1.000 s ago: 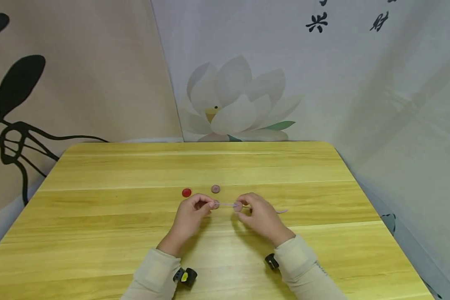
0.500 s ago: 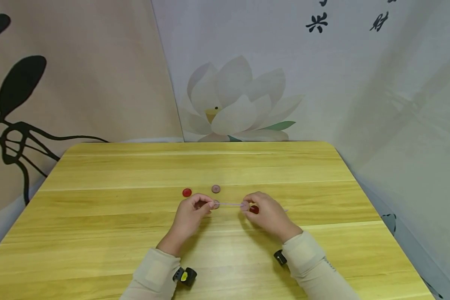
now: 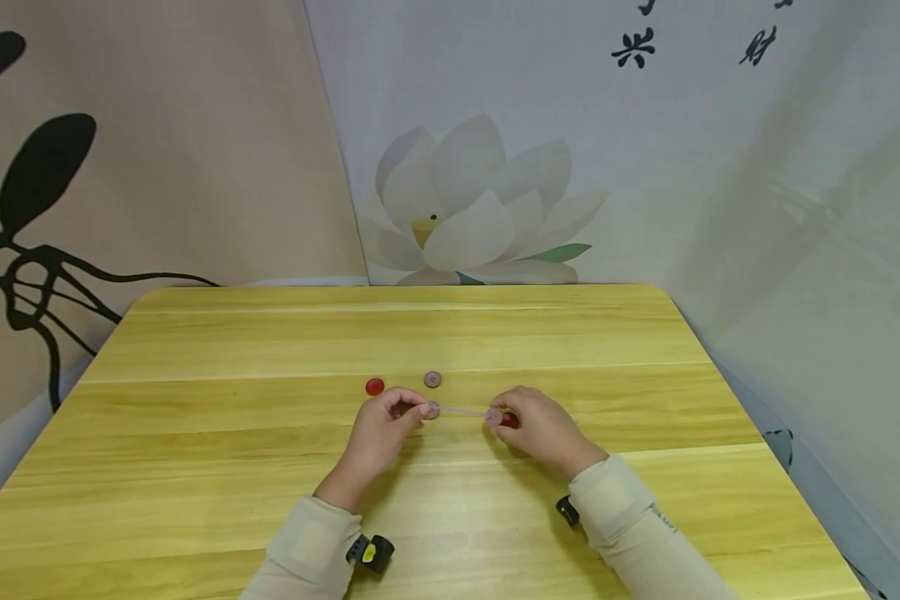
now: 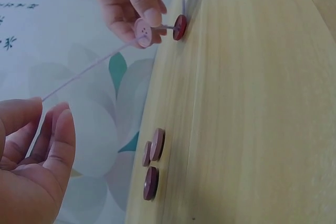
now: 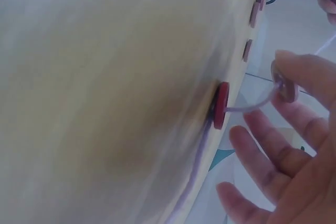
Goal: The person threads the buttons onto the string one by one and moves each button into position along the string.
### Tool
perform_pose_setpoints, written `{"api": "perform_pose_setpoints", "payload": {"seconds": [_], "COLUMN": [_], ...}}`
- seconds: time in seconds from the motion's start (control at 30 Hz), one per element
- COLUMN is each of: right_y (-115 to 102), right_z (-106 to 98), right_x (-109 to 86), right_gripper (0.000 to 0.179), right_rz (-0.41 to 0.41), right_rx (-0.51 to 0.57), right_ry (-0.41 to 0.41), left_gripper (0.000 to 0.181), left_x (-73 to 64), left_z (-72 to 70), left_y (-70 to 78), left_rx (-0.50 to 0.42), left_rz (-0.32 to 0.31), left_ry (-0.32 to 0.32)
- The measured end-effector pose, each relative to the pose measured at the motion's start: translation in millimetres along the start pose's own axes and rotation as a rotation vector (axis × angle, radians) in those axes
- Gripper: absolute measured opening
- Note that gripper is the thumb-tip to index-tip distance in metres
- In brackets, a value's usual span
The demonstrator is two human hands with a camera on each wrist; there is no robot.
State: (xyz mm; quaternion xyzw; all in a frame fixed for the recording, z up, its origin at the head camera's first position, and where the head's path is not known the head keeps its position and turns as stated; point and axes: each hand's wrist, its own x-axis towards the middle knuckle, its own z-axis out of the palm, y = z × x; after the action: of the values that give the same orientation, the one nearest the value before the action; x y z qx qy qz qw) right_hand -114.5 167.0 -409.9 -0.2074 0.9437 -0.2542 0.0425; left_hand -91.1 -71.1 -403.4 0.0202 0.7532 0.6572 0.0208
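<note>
My left hand [image 3: 381,433] pinches one end of a thin lilac string [image 4: 84,73] between thumb and forefinger. The string runs taut to my right hand [image 3: 543,429], where thumb and forefinger hold a pink four-hole button [image 4: 143,32] threaded on it. Further along the same string sits a red button [image 5: 221,105], apart from the pink one and low by the tabletop. Past it, the string's tail [image 5: 190,186] trails over the table. In the right wrist view the other right fingers are spread and hold nothing.
On the wooden table [image 3: 270,483] lie a loose red button [image 3: 375,387] and a mauve button [image 3: 432,379], with a second mauve button [image 3: 433,411] just beyond the left fingertips. A printed cloth backdrop [image 3: 480,200] stands behind the table's far edge.
My right hand has moved to the right with the pink button, lengthening the string between the hands. The threaded red button has come into view beside it. My left hand stays in place.
</note>
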Motion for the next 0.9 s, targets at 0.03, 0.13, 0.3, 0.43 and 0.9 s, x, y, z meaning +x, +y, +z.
{"api": "perform_pose_setpoints", "payload": {"seconds": [0.03, 0.13, 0.3, 0.43, 0.9], "right_y": [0.7, 3.1, 6.2, 7.6, 9.5], "right_z": [0.0, 0.4, 0.5, 0.7, 2.7], "right_x": [0.2, 1.3, 2.6, 3.8, 6.5], "right_gripper": [0.020, 0.020, 0.022, 0.024, 0.019], "right_rz": [-0.002, -0.009, -0.003, 0.002, -0.008], "right_rx": [-0.011, -0.043, -0.062, -0.082, -0.174], "right_ry": [-0.001, -0.010, -0.037, -0.050, -0.048], "left_gripper": [0.006, 0.005, 0.004, 0.005, 0.005], "left_x": [0.0, 0.2, -0.2, -0.7, -0.5], "left_z": [-0.1, -0.2, -0.4, -0.5, -2.1], "left_y": [0.2, 0.7, 2.6, 4.1, 4.2], "left_rx": [0.001, 0.002, 0.001, -0.004, 0.007], "left_rz": [0.001, 0.002, -0.003, -0.006, -0.003], "left_ry": [0.000, 0.002, 0.005, 0.003, 0.008]}}
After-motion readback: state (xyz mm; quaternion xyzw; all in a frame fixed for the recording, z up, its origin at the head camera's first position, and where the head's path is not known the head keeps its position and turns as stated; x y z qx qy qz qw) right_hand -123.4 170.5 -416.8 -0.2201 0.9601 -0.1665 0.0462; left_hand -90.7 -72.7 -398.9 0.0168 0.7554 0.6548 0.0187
